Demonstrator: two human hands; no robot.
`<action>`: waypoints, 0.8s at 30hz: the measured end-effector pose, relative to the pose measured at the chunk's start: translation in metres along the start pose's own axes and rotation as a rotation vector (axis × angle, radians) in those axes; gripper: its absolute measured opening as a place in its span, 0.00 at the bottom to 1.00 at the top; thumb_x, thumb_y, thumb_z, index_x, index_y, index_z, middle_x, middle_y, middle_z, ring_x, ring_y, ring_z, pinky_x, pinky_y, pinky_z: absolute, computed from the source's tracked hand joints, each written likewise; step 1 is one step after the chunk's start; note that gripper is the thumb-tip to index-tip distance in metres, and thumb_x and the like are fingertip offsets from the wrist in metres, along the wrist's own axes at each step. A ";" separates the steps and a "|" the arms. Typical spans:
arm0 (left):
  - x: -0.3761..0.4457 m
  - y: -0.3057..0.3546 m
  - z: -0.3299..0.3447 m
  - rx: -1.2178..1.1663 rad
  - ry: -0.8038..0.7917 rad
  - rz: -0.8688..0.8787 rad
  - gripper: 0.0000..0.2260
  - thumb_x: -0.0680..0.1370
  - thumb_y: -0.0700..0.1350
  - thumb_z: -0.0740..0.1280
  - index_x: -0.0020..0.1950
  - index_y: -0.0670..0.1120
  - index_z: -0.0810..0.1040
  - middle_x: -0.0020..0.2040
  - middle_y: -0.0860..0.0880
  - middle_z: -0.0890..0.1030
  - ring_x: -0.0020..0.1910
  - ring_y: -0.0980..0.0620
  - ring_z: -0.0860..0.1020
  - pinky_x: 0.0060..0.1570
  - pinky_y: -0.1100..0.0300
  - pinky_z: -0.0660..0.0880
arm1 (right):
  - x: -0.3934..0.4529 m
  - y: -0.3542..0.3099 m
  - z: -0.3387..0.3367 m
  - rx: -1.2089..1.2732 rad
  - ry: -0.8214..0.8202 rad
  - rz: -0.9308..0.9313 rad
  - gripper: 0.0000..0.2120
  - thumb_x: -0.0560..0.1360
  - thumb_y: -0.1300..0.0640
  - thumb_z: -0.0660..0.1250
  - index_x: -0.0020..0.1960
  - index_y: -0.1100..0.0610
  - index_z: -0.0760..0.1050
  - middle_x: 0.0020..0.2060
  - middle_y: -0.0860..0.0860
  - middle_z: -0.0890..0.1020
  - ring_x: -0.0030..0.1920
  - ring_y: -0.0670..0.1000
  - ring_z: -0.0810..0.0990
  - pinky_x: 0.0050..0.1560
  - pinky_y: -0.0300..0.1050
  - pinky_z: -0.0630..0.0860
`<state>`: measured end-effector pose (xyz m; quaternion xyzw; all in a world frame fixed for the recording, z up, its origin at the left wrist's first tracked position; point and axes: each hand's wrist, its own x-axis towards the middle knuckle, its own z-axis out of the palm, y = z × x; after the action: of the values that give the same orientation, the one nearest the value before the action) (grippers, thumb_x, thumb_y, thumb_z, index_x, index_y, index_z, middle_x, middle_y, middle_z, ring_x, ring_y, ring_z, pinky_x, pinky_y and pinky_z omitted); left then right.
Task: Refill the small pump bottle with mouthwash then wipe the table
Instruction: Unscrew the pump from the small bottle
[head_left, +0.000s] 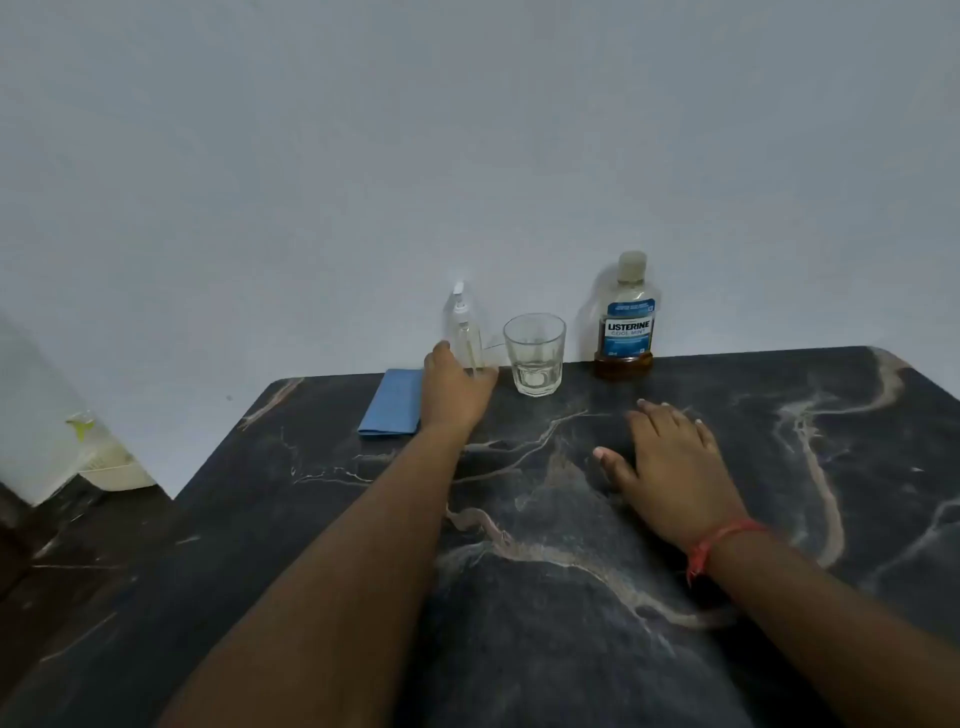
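the small pump bottle stood upright at the far edge of the dark marbled surface, against the wall, with the left hand reaching its base, fingers curled at it; whether they had actually closed round it could not be told. the right hand lay flat and spread on the surface, holding nothing. a clear glass stood just beside the pump bottle on the right, and the mouthwash bottle, capped, stood further right. a folded blue cloth lay just left of the reaching wrist. the likely trouble was the bottle: light, narrow and clear, it could tip from a low nudge and knock against the glass. later, pouring into so narrow a neck would probably spill onto the surface
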<state>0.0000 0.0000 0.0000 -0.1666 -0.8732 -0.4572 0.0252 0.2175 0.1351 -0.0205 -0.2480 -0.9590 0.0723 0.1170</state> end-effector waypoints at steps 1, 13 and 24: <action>0.006 0.001 0.005 -0.018 0.021 0.001 0.30 0.77 0.51 0.72 0.74 0.42 0.65 0.69 0.43 0.72 0.65 0.42 0.74 0.59 0.54 0.73 | 0.003 0.001 0.001 0.018 0.007 -0.003 0.30 0.79 0.35 0.51 0.73 0.53 0.65 0.75 0.52 0.65 0.76 0.55 0.60 0.76 0.59 0.57; 0.024 -0.016 0.009 -0.094 0.044 -0.014 0.18 0.78 0.46 0.72 0.65 0.43 0.74 0.58 0.48 0.80 0.54 0.50 0.79 0.54 0.57 0.77 | 0.004 -0.015 0.010 0.161 0.035 -0.054 0.31 0.78 0.34 0.51 0.73 0.51 0.65 0.75 0.50 0.65 0.76 0.52 0.61 0.76 0.56 0.58; -0.172 -0.022 -0.065 -0.207 -0.107 0.068 0.14 0.75 0.46 0.75 0.57 0.56 0.76 0.49 0.57 0.82 0.48 0.62 0.80 0.44 0.69 0.72 | -0.071 -0.068 -0.025 0.367 0.077 -0.055 0.25 0.79 0.38 0.58 0.68 0.54 0.69 0.67 0.51 0.73 0.69 0.52 0.69 0.70 0.53 0.66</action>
<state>0.1485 -0.1098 -0.0137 -0.2218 -0.8154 -0.5342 -0.0233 0.2533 0.0431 0.0033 -0.1987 -0.9309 0.2334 0.1986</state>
